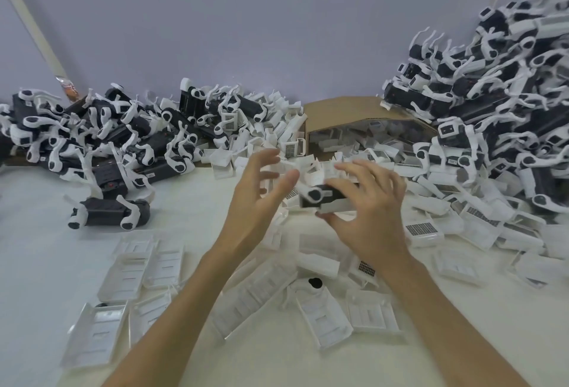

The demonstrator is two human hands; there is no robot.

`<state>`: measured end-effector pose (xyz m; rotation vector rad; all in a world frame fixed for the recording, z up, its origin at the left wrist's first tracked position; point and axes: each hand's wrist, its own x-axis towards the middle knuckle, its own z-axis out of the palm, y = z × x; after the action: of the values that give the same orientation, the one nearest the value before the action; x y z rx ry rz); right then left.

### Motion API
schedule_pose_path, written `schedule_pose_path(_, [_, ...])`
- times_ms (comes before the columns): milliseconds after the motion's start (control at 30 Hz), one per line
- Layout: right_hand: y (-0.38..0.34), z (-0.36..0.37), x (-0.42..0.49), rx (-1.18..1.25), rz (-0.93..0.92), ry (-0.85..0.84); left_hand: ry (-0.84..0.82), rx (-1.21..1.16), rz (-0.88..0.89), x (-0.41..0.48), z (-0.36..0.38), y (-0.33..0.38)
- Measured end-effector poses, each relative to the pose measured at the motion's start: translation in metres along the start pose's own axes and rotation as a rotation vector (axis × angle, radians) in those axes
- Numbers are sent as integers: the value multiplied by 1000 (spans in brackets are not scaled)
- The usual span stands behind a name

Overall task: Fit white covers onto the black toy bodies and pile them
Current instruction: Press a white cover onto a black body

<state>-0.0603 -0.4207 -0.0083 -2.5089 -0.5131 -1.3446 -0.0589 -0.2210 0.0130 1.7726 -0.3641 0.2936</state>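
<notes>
A: Head view, nearest first: loose white covers (129,266) strewn hollow side up across the pale worktop (37,232), from 7 round to 4 o'clock. Useful for the step?

B: Yes, plenty within reach, no digging needed. Next out, dead centre: black toy body (320,195) held clear of the worktop, with a white cover (337,207) against its lower side.

A: Seated fully?

B: Cannot tell; too smeared there. Best to line up the cover's long edges with the body first, then squeeze evenly at both ends until flush, never at one corner alone.

A: And the right hand (369,220)?

B: Grasping body and cover together, fingers curled over the top, thumb underneath on the cover.

A: Left hand (255,198)?

B: Released, fingers spread wide, holding nothing, just at 9 o'clock of the body's end. Touching or apart, impossible to say through the blur. Ought to steady that end during the press.

A: Farther out?

B: Lone black body (107,212) standing on white legs at 9 o'clock. Behind it, at 10 o'clock, a low heap of black bodies (107,134). At 12 to 1 o'clock, a cardboard box (338,112) on its side, spilling white parts. At 2 o'clock, a tall heap (492,94) against the wall, seemingly the covered ones, so probably the place for piling. Better laid on than thrown; thin legs there likely to tangle.
</notes>
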Motion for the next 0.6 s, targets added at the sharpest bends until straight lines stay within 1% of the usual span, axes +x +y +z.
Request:
schedule_pose_path(67, [-11, 3, -2, -10, -95, -22, -131, -5, -73, 1, 2, -1])
schedule_pose_path(100, [-16, 5, -3, 2, -135, -23, -164, -46, -116, 1, 3, -1])
schedule_pose_path(167, [-19, 6, -5, 17, -156, -24, -149, -189, -189, 2, 1, -2])
schedule_pose_path(200, [-19, 5, -5, 15, -125, -23, -119, -273, -221, 3, -1, -1])
schedule_pose_path(267, [-19, 1, -2, 101, 8, -2, -66, -456, -288, 4, -3, -1])
schedule_pose_path(333, [-22, -2, 0, 316, 165, 66, -16, -637, -348, 5, -1, 0])
schedule_pose_path(400, [-22, -3, 0, 552, 339, 121, 37, -753, -378, 4, 0, 0])
schedule_pose_path(433, [-21, -5, 1, 679, 455, 89, 57, -782, -390, 4, 1, -1])
schedule_pose_path(500, [-18, -7, 5, 911, 665, -105, 78, -794, -408, 4, 2, -3])
schedule_pose_path(567, [-15, -4, 5, 1057, 776, -276, 40, -772, -407, 3, 5, -5])
schedule_pose_path(600, [-14, -2, 5, 1107, 790, -297, -7, -740, -396, 2, 7, -5])
